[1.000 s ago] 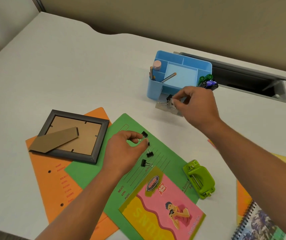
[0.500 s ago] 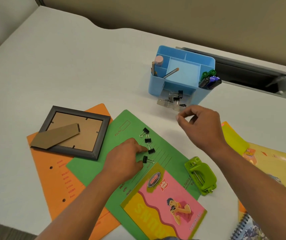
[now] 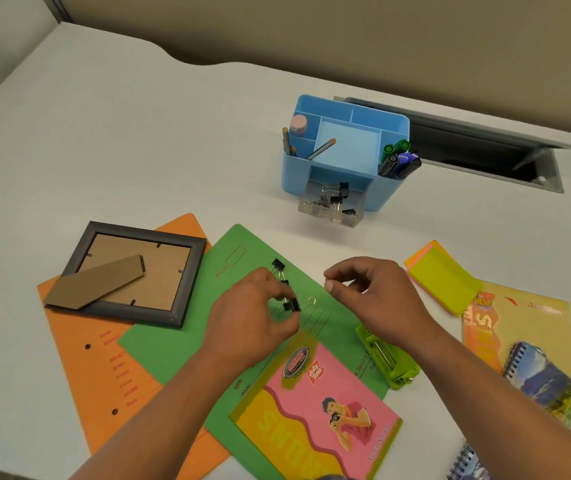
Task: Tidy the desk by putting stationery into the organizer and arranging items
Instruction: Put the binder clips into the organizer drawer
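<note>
A blue organizer (image 3: 391, 133) stands at the back of the desk, holding pencils and markers (image 3: 400, 161). Its clear drawer (image 3: 329, 211) is pulled out and contains several binder clips. More black binder clips lie on the green folder (image 3: 180, 341). My left hand (image 3: 252, 317) pinches one binder clip (image 3: 291, 305) just above the folder; another clip (image 3: 277, 264) lies beyond it. My right hand (image 3: 377, 292) hovers to the right with its fingers curled and holds nothing.
A picture frame (image 3: 131, 271) lies face down on an orange folder (image 3: 79, 368). A green hole punch (image 3: 388, 358), a pink notebook (image 3: 315, 414), sticky notes (image 3: 443, 278), a yellow booklet (image 3: 526, 320) and spiral notebooks (image 3: 547, 382) lie near me. A cable hatch (image 3: 484, 157) is open behind the organizer.
My right hand drew back from the organizer's drawer toward the folder, leaving a clip in the drawer. My left hand moved down the row of clips and picked one up.
</note>
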{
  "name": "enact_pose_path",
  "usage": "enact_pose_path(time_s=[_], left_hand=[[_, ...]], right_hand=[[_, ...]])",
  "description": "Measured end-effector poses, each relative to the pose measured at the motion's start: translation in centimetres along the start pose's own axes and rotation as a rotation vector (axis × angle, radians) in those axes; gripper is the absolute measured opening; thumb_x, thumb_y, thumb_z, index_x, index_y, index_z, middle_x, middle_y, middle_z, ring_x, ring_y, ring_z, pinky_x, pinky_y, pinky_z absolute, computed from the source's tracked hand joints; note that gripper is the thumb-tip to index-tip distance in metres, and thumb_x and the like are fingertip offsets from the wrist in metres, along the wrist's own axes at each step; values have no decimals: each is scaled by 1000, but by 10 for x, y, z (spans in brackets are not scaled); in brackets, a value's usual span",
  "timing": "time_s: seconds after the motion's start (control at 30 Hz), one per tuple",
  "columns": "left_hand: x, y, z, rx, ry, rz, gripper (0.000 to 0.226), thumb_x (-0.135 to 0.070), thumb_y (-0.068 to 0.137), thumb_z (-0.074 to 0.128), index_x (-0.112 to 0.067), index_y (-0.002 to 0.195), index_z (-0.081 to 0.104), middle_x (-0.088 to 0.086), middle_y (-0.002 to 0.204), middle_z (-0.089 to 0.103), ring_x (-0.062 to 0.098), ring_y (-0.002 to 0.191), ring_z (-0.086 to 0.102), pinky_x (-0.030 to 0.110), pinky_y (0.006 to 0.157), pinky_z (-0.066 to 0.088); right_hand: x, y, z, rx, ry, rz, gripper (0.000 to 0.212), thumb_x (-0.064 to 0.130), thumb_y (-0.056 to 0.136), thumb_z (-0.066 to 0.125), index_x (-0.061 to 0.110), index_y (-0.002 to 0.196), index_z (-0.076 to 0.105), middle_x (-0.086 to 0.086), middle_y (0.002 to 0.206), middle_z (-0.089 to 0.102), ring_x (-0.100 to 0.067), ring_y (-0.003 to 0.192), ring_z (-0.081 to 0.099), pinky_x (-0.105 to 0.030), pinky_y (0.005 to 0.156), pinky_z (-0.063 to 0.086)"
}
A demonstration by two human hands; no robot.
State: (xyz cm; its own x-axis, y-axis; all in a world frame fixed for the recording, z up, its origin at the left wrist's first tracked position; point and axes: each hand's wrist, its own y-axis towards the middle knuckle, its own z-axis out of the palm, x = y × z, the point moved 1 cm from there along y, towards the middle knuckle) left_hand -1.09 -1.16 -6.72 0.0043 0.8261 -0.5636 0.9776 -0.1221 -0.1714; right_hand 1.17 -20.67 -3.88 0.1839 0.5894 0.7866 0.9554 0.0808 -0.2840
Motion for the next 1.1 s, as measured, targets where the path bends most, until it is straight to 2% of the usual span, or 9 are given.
enact_pose_path(time_s=[0.1, 0.23, 0.37, 0.57, 0.67, 0.73, 0.83, 0.97, 1.1], left_hand=[[-12, 5, -8, -109, -120, 56, 25, -43, 74, 74, -36, 98, 71, -16, 90, 56, -4, 68, 47, 21, 54, 34], [-25, 9, -18, -189, -184, 110, 25, -39, 74, 76, -34, 98, 72, -17, 88, 54, -9, 68, 47, 15, 53, 27], [-25, 14, -19, -223, -200, 75, 42, -41, 76, 75, -35, 116, 65, -20, 94, 51, -13, 71, 45, 15, 57, 33], [-5, 19, -6, -192, -169, -50, 35, -41, 81, 70, -33, 115, 66, -20, 96, 53, -7, 67, 45, 22, 61, 39], [3, 19, 0, -168, -134, -82, 31, -39, 82, 69, -33, 112, 66, -19, 95, 53, -6, 67, 45, 22, 59, 37], [8, 20, 2, -153, -120, -101, 31, -38, 83, 68, -33, 114, 66, -19, 95, 54, -3, 67, 46, 24, 61, 42], [16, 21, 5, -122, -85, -126, 30, -34, 87, 65, -32, 117, 66, -19, 97, 55, 3, 70, 47, 28, 65, 50], [24, 27, 7, -100, -20, -143, 35, -31, 88, 64, -30, 122, 63, -14, 105, 57, 9, 81, 54, 30, 70, 51], [31, 33, 11, -58, 40, -157, 41, -35, 86, 64, -30, 127, 60, -11, 112, 55, 12, 95, 58, 30, 73, 51]], right_hand=[[9, 2, -2, 107, 224, 59, 11, 18, 85, 73, 21, 96, 75, 1, 77, 73, -12, 70, 69, -22, 59, 51], [18, 9, -10, 101, 342, 50, 9, 5, 82, 74, 11, 89, 75, -8, 71, 70, -13, 65, 65, -23, 56, 51], [24, 25, -24, 5, 339, 24, 10, 2, 81, 73, 10, 86, 73, -8, 72, 72, -14, 66, 66, -24, 61, 54], [21, 74, -54, -342, 102, -21, 8, 15, 80, 76, 23, 80, 73, 8, 71, 70, 3, 59, 59, -17, 62, 47], [19, 96, -57, -360, -19, -27, 10, 17, 82, 73, 26, 81, 70, 11, 75, 68, -2, 68, 63, -21, 70, 53], [15, 104, -57, -351, -66, -16, 7, 19, 83, 72, 26, 83, 71, 10, 77, 69, -6, 73, 65, -28, 75, 57], [9, 104, -55, -379, -22, -3, 7, 19, 85, 71, 26, 85, 71, 7, 81, 71, -9, 77, 67, -33, 75, 59], [3, 85, -49, -453, 97, -31, 7, 17, 82, 72, 24, 86, 72, 6, 79, 70, -6, 70, 62, -22, 67, 49], [-8, 60, -34, -473, 202, 21, 7, 16, 81, 74, 22, 84, 72, 9, 72, 67, -2, 63, 56, -21, 62, 43]])
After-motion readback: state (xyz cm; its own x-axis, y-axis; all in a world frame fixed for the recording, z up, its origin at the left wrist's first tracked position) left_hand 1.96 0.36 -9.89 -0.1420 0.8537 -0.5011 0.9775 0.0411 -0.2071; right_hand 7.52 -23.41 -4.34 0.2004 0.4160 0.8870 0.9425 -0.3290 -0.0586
